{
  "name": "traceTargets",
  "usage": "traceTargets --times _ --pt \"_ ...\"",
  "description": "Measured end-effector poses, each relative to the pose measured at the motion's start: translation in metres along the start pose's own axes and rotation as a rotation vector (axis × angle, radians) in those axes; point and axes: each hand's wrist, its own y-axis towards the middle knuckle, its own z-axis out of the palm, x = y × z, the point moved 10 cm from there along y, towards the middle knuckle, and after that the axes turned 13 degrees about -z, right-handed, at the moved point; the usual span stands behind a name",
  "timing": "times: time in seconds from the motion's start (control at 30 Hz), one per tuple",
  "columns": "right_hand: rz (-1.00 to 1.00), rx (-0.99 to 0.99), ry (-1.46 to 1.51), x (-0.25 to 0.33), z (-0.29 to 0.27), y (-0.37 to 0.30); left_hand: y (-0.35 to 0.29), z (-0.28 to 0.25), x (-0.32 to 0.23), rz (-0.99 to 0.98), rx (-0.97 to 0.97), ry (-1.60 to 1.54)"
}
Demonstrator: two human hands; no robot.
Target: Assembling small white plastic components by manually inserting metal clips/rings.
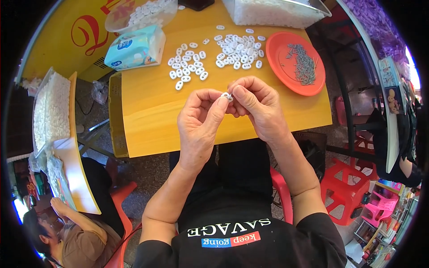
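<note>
Above the near part of the yellow table [152,120], my left hand [196,125] pinches a small white plastic piece [227,96] between thumb and fingers. My right hand [263,109] is closed at the same piece, its thumb and forefinger pressed together against it. Whether the right fingers also hold something smaller is hidden. Beyond my hands lie two loose groups of white oval pieces with two dark holes each: a left group [190,64] and a denser right group [241,51]. To the right, a red plastic plate [279,73] carries a heap of small grey screws [304,67].
A tissue pack [136,47] and a clear bowl of white pieces [149,15] stand at the far left. A large bin of white parts [272,13] is at the back. Red stools [344,187] stand at right. Another person [80,241] sits at a side table, lower left.
</note>
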Motion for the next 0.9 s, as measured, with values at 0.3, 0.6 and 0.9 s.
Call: traceTargets --times 0.3,0.6,0.9 --pt "-0.09 0.042 -0.172 0.011 0.003 0.002 -0.001 -0.001 0.001 -0.001 -0.014 0.003" --pt "-0.176 0.007 -0.283 0.015 0.008 0.0 -0.004 -0.002 -0.004 0.043 -0.059 0.043" --pt "-0.186 -0.03 -0.339 0.013 0.008 -0.003 -0.009 -0.005 -0.01 0.189 -0.155 0.272"
